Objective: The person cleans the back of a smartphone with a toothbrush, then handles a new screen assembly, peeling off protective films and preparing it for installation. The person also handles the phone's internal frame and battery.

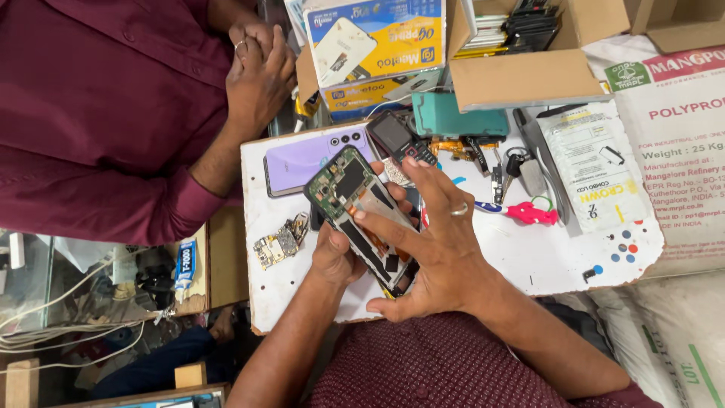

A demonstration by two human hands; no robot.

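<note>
Lying opened up with its back cover off, the disassembled phone (361, 215) shows its circuit board and dark inner parts; it is tilted, held just above the white work board (529, 257); the left hand (336, 253) grips it from beneath, fingers wrapped round its lower edge, while the right hand (430, 242) — a ring on one finger — grasps it from the other side, its fingers spread flat across the exposed insides and a fingertip pressing near the middle. Just beside the phone, toward the far edge of the board, lies a lilac phone back (310, 159) with its camera holes showing; a small keypad phone (399, 137) sits close by; a loose circuit board piece (279, 243) lies to the left. Further right are a pink-handled tool (529, 213), a bunch of keys (510, 168), a teal case (457, 117) and a white spare-part packet (596, 166). Beyond the board stand a printed blue and yellow box (374, 45) and an open cardboard box (529, 75); another person's clasped hands (257, 72) — in a maroon sleeve — rest at the upper left.
</note>
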